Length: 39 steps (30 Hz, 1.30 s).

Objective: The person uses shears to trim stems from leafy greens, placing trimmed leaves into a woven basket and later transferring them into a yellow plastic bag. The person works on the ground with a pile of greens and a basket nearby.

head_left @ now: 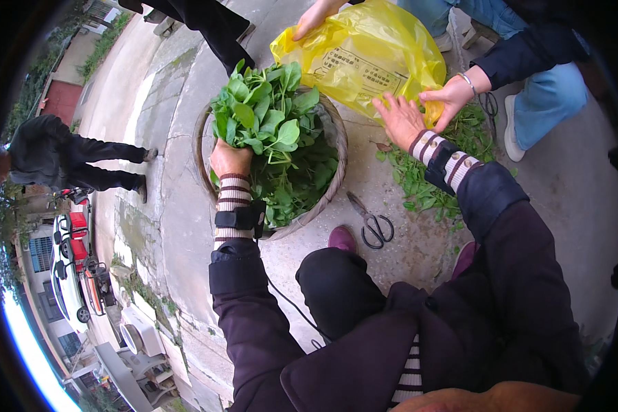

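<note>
My left hand (231, 159) grips a bunch of leafy greens (268, 110) above the left side of a round woven basket (340, 170). More greens (301, 177) fill the basket below. To the right, my right hand (400, 121) is at the lower edge of a yellow plastic bag (363, 56), fingers spread; whether it pinches the film is hard to tell. Another person's two hands hold the bag, one at its upper left corner (316, 18), one at its lower right (450, 100). The bag bears printed writing.
Black-handled scissors (373, 224) lie on the concrete by my shoe (343, 238). Loose greens (432, 180) are heaped on the ground at right. A second pair of scissors (489, 105) is near the co-worker's shoe (512, 129). Another person (72, 152) stands at left.
</note>
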### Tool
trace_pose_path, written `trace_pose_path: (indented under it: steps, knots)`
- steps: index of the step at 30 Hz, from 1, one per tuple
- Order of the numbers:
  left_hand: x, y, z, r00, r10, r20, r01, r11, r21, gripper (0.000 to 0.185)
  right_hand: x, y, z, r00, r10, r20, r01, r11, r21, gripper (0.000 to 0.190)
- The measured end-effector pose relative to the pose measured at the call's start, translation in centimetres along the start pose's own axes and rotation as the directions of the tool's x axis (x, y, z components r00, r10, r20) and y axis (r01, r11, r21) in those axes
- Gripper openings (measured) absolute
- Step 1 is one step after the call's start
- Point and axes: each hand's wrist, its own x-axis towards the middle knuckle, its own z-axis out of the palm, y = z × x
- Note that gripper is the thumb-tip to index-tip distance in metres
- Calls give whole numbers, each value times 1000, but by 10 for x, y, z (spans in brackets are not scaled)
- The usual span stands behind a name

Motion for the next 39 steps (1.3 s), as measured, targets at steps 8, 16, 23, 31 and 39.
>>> trace_pose_path:
  steps: [8, 16, 23, 31, 39]
  knots:
    - [12, 17, -43, 985, 168, -41, -173, 963, -204, 33, 2, -10, 9, 994, 14, 109, -14, 1000, -5, 41]
    - [-1, 95, -39, 964, 261, -58, -263, 964, -29, 30, -10, -21, 6, 996, 12, 91, 0, 992, -126, 32]
    - [-28, 152, 20, 914, 384, 133, -403, 897, 182, 29, -15, -14, -7, 948, 10, 318, 86, 955, -284, 24]
    - [-10, 203, 54, 719, 428, 547, -675, 618, 403, 21, -39, -19, -28, 955, -222, 196, 233, 972, -34, 17]
    - [-18, 320, 109, 836, 477, 271, -546, 667, 507, 34, -57, -28, -45, 949, -307, -77, 304, 952, -45, 16]
